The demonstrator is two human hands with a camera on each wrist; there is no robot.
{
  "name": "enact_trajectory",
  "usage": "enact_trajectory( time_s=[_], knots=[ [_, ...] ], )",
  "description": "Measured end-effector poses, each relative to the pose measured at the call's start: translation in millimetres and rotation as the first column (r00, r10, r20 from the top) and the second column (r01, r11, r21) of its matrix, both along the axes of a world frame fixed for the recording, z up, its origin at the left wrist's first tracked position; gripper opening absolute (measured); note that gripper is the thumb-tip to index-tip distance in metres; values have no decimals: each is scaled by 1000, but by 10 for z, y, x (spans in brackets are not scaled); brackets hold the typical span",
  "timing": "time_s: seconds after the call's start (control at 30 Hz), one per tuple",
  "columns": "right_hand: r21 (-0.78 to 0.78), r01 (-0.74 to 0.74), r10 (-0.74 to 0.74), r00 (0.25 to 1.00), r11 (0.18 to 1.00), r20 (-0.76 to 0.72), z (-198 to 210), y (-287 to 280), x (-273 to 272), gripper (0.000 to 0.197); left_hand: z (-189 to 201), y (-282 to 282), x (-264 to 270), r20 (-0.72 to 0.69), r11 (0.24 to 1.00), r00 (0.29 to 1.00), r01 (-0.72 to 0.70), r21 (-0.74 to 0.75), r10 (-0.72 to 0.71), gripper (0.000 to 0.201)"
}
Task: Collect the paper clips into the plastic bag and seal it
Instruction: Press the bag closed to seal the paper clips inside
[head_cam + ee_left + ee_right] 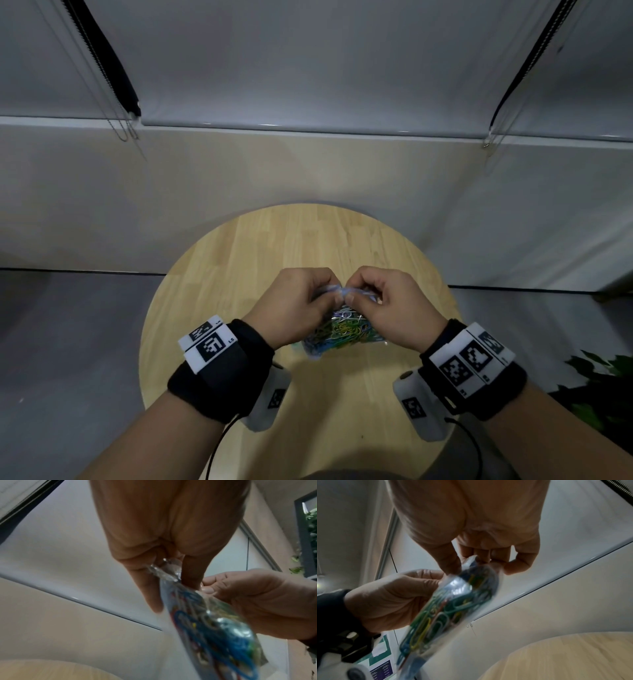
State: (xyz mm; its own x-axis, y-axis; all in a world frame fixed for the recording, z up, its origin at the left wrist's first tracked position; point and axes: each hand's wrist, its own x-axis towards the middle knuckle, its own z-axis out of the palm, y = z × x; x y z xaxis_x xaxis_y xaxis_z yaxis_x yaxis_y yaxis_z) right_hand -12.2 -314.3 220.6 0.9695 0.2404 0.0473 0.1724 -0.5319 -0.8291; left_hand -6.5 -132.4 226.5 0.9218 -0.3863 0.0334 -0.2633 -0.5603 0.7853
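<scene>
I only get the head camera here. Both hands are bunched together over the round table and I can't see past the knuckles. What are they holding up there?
Observer: The left wrist view shows the left hand pinching the crumpled top edge of a clear plastic bag.
Operator: And the other hand?
Observer: In the right wrist view, the right hand pinches the same top edge, thumb on one side and fingers on the other.
Operator: Is anything inside the bag?
Observer: Yes, coloured paper clips, green, blue and yellow among them, fill the lower part, and the bag hangs above the wooden table.
</scene>
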Motion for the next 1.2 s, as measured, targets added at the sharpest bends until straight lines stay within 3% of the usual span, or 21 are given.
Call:
enact_trajectory(
  time_s=[0.1,0.33,0.53,0.77,0.93,1.2],
  knots=[
    [1,30,-30,999,1000,33,26,-9,3,9,3,21,8,-13,999,1000,-25,-35,24,10],
    [62,123,-125,992,990,33,-61,-5,-67,18,-34,43,-3,22,998,999,-44,53,43,11],
    [15,32,-32,999,999,19,-56,-19,-61,7,-65,18,-44,47,999,998,-47,7,47,9],
    [-66,0,11,985,998,171,-93,36,-47,12,-95,-10,-69,26,999,999,-24,-38,25,18],
    [-115,-31,53,980,993,189,-121,75,-34,10,-95,-2,-54,95,999,995,16,45,-20,18],
    [-119,-27,42,991,992,126,-116,-20,24,12,-108,126,15,30,989,999,7,149,-11,9]
  ],
)
